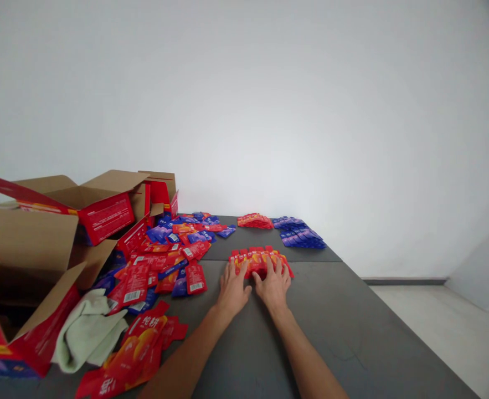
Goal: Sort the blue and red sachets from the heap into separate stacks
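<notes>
My left hand and my right hand lie side by side on a dark grey table, fingers stretched flat over the near edge of a row of red sachets. Both hands press on the row from the front. Further back rest a small stack of red sachets and a group of blue sachets.
A loose heap of mixed red and blue sachets spreads at the left. Open cardboard boxes with red printing stand at the far left. A pale green cloth and more red sachets lie near me. The table's right edge drops to a light floor.
</notes>
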Demonstrator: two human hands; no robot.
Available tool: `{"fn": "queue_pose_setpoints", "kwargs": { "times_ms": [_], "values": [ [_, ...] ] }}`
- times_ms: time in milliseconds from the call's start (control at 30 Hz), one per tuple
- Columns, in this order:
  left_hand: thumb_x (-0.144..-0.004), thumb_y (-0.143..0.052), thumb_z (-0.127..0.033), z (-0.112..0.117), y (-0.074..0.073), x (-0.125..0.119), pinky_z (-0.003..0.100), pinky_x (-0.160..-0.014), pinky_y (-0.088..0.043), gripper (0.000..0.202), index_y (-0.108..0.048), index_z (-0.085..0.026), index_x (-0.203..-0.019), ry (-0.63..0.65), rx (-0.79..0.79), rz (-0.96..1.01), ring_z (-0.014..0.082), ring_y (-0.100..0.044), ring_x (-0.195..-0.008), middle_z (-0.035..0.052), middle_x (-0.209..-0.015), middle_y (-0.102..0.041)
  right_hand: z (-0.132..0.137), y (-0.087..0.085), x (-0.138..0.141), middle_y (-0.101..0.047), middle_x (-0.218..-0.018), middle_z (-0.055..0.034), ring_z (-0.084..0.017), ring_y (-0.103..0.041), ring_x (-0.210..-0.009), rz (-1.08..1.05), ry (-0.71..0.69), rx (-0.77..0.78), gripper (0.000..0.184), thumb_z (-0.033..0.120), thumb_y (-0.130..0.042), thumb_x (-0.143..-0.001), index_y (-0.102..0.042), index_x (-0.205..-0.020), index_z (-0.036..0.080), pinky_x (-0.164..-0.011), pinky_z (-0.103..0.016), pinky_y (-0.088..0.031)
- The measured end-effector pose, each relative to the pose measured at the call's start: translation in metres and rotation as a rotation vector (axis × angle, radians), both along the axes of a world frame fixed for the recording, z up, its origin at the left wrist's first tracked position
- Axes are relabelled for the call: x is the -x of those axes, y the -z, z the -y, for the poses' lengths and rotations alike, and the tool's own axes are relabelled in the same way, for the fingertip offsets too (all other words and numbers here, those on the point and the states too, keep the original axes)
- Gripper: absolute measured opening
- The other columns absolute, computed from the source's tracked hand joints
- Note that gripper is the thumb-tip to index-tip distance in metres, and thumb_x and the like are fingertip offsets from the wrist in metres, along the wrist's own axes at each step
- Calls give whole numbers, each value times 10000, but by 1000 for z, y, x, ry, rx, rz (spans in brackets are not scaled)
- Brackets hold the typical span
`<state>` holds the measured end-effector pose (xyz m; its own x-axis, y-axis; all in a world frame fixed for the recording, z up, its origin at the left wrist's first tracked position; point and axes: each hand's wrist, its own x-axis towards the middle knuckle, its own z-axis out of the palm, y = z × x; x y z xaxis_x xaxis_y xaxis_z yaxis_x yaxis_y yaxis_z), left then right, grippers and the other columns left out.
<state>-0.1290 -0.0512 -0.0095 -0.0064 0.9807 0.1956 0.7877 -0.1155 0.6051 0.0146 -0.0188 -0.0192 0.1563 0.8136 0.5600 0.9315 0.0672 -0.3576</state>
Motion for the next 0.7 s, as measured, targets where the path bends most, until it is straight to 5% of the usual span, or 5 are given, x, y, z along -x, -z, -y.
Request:
{"fn": "queue_pose_setpoints", "kwargs": {
  "times_ms": [333, 500, 700],
  "values": [
    [-788, -647, -323, -30, 1, -35, 689, -1105, -135, 834, -269, -370, -1531, 7, 75, -63, 433, -17, -1488, 107, -1653, -48, -22, 10, -74, -178, -1617, -110, -401, -262, -1423, 74, -208, 253, 847, 440, -686, -805, -244, -1528, 400, -1035, -586, -308],
    [-856, -568, -329, -37, 16, -44, 733, -1092, -70, 707, -312, -396, -1511, 6, 59, -122, 441, -78, -1481, 80, -1646, -136, -30, 17, -77, -244, -1594, -138, -373, -290, -1416, 85, -268, 247, 738, 424, -659, -845, -337, -1506, 359, -1047, -546, -331],
    [-928, -439, -264, -47, 28, -47, 693, -1113, -156, 617, -296, -450, -1498, -33, 53, -265, 372, -130, -1491, 26, -1636, -198, -40, 22, -76, -324, -1554, -144, -376, -297, -1405, 60, -277, 282, 615, 433, -616, -874, -451, -1455, 318, -1059, -569, -316]
  ]
}}
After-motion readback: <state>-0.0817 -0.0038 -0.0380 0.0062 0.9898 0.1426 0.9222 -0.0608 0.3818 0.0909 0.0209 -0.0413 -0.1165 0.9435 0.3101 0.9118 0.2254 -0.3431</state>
